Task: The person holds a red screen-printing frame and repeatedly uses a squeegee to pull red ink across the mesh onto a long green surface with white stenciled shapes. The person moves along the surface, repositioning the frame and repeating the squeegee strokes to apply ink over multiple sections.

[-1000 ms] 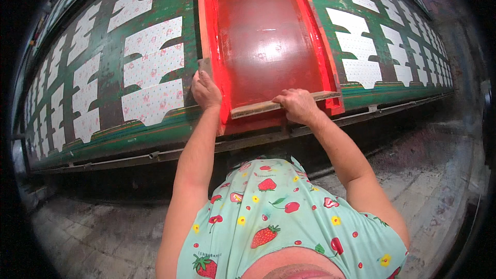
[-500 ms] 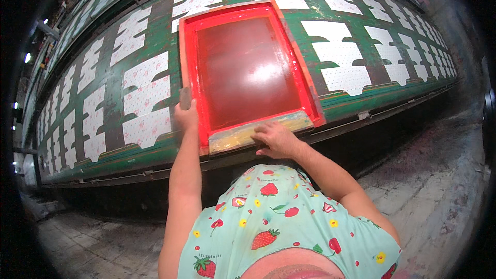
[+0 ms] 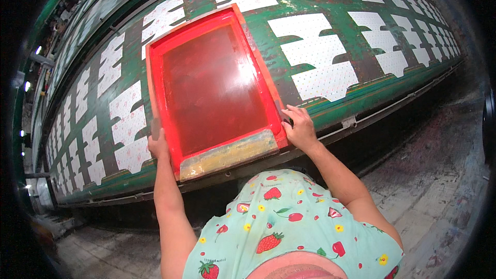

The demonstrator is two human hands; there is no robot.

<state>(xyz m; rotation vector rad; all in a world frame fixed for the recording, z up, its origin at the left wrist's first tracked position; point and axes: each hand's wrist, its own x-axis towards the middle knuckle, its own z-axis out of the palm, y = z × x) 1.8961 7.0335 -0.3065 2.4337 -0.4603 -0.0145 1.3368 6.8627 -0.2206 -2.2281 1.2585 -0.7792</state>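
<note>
A red-rimmed screen printing frame (image 3: 216, 87) lies on the long green printing table (image 3: 281, 85), tilted in my view. Its mesh is dark red and glossy, with bright red along the inner walls. A yellowish-grey strip (image 3: 230, 154) covers its near end. My left hand (image 3: 159, 145) is closed on the frame's left side near the front corner, by a small brownish tab (image 3: 156, 128). At the right side, close to the front corner, my right hand (image 3: 300, 128) has its fingers curled at the frame's edge. What lies under the frame is hidden.
White cut fabric pieces (image 3: 315, 54) with small prints lie in rows along the table, on both sides of the frame. A metal rail (image 3: 349, 123) runs along the table's near edge. Another long table (image 3: 103, 20) stands beyond. Below is a stained grey floor (image 3: 408, 160).
My right hand has left the strip at the frame's near end and is now at its right side. The frame sits farther left and nearer in view; my left hand stays on it.
</note>
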